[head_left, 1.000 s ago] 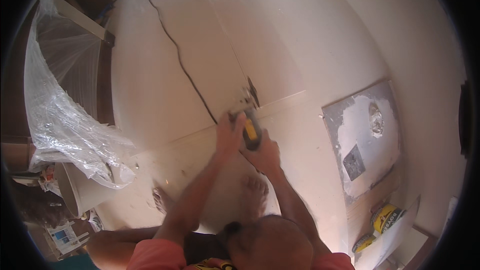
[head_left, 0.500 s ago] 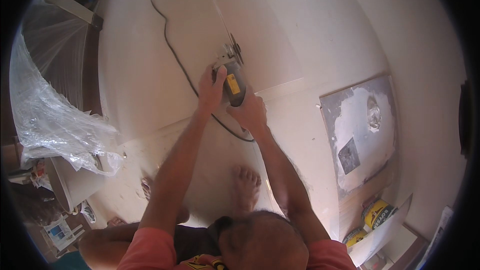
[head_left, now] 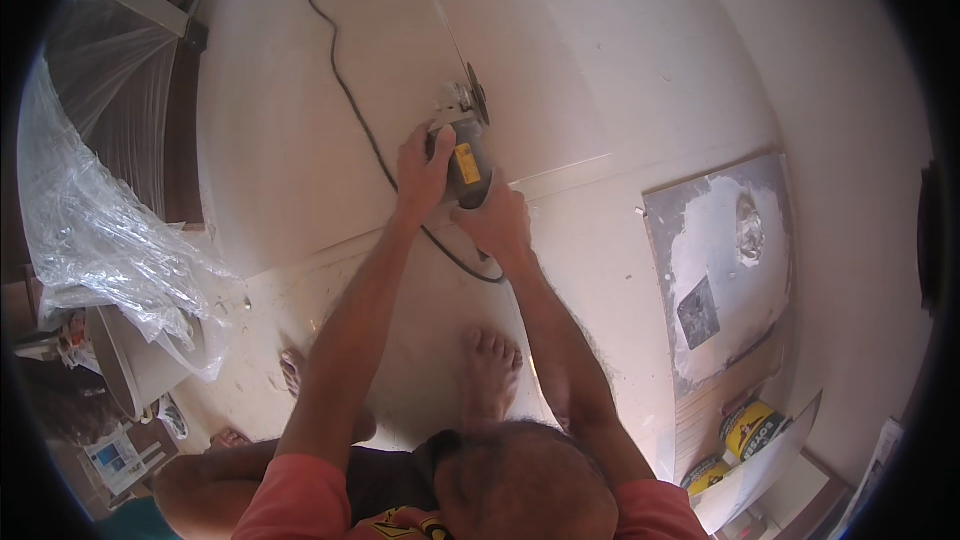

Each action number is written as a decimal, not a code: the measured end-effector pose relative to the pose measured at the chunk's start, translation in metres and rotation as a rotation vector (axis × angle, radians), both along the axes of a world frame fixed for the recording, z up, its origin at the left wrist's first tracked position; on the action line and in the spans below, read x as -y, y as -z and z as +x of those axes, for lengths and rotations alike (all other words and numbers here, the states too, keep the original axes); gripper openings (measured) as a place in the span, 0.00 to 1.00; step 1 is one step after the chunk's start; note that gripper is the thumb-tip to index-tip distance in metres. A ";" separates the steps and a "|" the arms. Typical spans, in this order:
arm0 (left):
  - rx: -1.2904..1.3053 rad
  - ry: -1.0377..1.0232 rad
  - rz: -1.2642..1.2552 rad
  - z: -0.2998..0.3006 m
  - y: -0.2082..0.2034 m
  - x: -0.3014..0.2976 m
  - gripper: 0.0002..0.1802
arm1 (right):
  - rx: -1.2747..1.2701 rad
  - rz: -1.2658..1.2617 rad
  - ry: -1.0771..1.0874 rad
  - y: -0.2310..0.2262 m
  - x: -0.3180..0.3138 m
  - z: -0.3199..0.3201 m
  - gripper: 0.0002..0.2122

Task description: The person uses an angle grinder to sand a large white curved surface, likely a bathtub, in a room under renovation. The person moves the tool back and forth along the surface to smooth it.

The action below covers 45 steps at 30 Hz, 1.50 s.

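An angle grinder (head_left: 467, 155) with a dark body, a yellow label and a grey metal head is held in both hands over a dusty, pale board (head_left: 560, 60). My left hand (head_left: 422, 175) wraps round the left side of its body, near the head. Round the rear end closes my right hand (head_left: 498, 215). The thin disc (head_left: 478, 95) stands on edge at the right of the head, in line with a long cut groove (head_left: 437, 5) running away from me. Whether the disc touches the board I cannot tell. A dark power cord (head_left: 345, 90) trails along the left.
Crumpled clear plastic sheeting (head_left: 130, 230) hangs at the left. On the right lies a board smeared with white filler (head_left: 720, 270), bearing a dark square plate (head_left: 698, 313). Yellow-and-black tubs (head_left: 752, 430) stand at the lower right. My bare foot (head_left: 492, 370) is below the grinder.
The grinder and both hands have barely shifted; the disc sits slightly higher in view. The plastic sheeting at the left has moved a little.
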<state>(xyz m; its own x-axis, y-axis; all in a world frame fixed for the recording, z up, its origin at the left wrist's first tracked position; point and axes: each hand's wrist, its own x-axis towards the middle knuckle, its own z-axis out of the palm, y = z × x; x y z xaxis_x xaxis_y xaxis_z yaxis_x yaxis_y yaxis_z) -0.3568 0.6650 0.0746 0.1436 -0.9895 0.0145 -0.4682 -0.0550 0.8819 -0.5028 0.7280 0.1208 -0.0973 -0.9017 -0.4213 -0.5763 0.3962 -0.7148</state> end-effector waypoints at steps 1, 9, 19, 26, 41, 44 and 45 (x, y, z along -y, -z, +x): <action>-0.014 0.013 0.012 -0.001 -0.003 0.000 0.40 | 0.000 0.000 0.001 0.001 0.000 -0.001 0.30; -0.015 0.037 0.004 -0.003 -0.009 0.000 0.38 | -0.003 0.017 0.005 0.002 0.000 -0.002 0.30; 0.033 0.064 0.019 0.001 0.005 0.001 0.38 | 0.007 0.035 0.014 0.001 -0.001 -0.002 0.31; 0.050 0.069 0.026 0.002 0.007 -0.001 0.38 | 0.032 0.032 0.007 -0.001 -0.004 -0.004 0.32; 0.052 -0.039 -0.040 -0.005 -0.001 0.003 0.38 | -0.006 0.054 -0.003 -0.015 0.003 -0.004 0.33; -0.011 -0.055 -0.023 -0.007 -0.005 0.001 0.38 | 0.010 0.065 -0.017 -0.022 0.003 -0.005 0.29; -0.002 -0.051 -0.003 -0.008 -0.008 0.001 0.38 | 0.021 0.066 -0.024 -0.024 0.003 -0.006 0.28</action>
<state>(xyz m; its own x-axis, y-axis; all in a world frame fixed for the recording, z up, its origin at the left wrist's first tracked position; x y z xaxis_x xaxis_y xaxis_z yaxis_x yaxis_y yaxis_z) -0.3643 0.6643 0.0829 0.1941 -0.9808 0.0167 -0.4631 -0.0766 0.8830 -0.5086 0.7250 0.1446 -0.0660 -0.8739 -0.4817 -0.5714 0.4288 -0.6997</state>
